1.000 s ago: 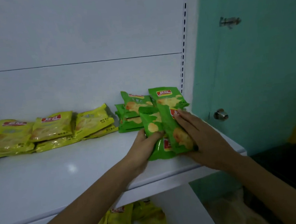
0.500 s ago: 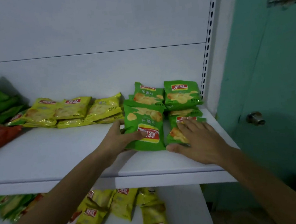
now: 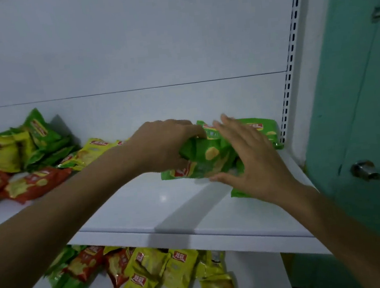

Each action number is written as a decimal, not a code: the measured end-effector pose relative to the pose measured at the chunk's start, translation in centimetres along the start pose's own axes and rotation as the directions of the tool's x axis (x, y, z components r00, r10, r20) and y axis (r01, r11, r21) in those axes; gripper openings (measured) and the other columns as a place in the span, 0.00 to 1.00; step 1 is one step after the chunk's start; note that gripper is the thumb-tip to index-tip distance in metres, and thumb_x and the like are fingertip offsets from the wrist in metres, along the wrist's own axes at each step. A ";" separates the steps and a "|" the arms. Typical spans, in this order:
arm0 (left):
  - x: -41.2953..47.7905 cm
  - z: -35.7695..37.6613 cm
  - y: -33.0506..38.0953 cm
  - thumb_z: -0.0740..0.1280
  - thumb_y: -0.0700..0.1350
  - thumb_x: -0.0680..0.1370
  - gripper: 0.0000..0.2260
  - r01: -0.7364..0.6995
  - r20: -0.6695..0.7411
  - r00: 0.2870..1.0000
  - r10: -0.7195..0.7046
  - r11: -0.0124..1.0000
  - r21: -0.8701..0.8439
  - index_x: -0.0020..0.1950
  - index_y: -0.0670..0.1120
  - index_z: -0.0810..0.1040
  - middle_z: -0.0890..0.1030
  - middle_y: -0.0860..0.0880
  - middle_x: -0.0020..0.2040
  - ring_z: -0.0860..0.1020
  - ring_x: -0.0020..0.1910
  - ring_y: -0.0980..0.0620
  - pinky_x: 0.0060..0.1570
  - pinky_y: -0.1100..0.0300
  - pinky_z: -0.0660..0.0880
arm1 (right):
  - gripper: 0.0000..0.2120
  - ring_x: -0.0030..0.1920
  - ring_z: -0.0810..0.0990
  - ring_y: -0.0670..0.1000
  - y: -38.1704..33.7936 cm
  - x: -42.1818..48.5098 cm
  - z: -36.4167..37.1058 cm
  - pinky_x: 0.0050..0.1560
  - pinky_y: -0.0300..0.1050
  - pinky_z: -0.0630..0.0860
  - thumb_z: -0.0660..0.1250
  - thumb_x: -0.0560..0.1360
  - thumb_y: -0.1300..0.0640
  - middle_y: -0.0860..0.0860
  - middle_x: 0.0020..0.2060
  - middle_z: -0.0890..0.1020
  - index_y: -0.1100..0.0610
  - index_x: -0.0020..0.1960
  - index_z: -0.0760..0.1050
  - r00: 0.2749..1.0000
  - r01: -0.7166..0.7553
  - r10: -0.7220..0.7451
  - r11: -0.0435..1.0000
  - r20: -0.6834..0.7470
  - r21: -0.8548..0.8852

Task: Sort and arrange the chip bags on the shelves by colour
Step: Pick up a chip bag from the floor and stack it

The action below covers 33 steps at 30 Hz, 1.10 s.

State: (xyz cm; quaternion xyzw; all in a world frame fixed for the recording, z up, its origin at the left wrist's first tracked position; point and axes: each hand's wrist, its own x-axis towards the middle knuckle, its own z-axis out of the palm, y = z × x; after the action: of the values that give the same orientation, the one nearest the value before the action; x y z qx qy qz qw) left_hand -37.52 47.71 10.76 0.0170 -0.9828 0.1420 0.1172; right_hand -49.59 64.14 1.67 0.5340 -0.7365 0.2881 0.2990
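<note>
My left hand (image 3: 163, 144) grips a green chip bag (image 3: 203, 160), lifted and tilted above the white shelf (image 3: 167, 207) at its right end. My right hand (image 3: 251, 158) lies with straight fingers against the right side of that bag and over the green bags behind it. A green bag stack (image 3: 264, 129) rests against the back wall at the right. Another green bag (image 3: 238, 193) peeks out under my right palm. Yellow bags (image 3: 91, 152) lie in a row left of my left hand.
Red bags (image 3: 31, 184) and mixed yellow and green bags (image 3: 9, 148) pile up at the shelf's left end. The lower shelf holds mixed yellow, red and green bags (image 3: 149, 274). A teal door with a knob (image 3: 365, 170) stands right of the shelving upright (image 3: 292, 58).
My left hand has lifted the front green bag off the shelf and tilted it. My right hand rose from pressing flat on the bags to touching the lifted one. The view shifted left.
</note>
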 end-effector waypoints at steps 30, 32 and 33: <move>1.9 16.1 2.9 0.40 0.65 0.72 0.36 -0.030 -0.086 0.996 0.009 0.969 -0.246 0.74 0.53 0.66 0.66 0.53 0.74 0.62 0.72 0.49 0.66 0.52 0.61 | 0.09 0.36 0.81 0.46 1.2 -3.7 -0.5 0.36 0.40 0.79 0.62 0.78 0.51 0.48 0.38 0.83 0.51 0.52 0.79 0.847 -0.412 0.463 0.882 -0.261 0.230; 1.9 16.9 3.1 0.42 0.62 0.74 0.33 -0.030 -0.096 0.995 0.004 0.961 -0.276 0.75 0.51 0.65 0.66 0.51 0.75 0.63 0.74 0.47 0.69 0.49 0.62 | 0.12 0.48 0.80 0.47 4.1 -4.7 -0.8 0.48 0.43 0.77 0.62 0.76 0.48 0.51 0.49 0.83 0.49 0.56 0.79 0.854 -0.507 0.509 0.861 -0.111 0.042; 1.8 17.3 3.2 0.44 0.60 0.76 0.31 -0.033 -0.119 0.993 -0.002 0.957 -0.287 0.75 0.51 0.66 0.68 0.49 0.74 0.65 0.74 0.45 0.69 0.47 0.64 | 0.13 0.55 0.78 0.50 5.4 -5.3 -0.7 0.55 0.46 0.75 0.64 0.76 0.47 0.52 0.57 0.81 0.48 0.59 0.78 0.831 -0.554 0.555 0.832 0.047 -0.022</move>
State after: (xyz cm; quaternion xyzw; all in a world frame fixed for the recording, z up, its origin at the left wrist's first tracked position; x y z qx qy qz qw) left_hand -43.41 45.90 -5.78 -0.0164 -0.9844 -0.0010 0.1751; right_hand -53.34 69.29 -2.42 0.3036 -0.8681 0.3459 0.1858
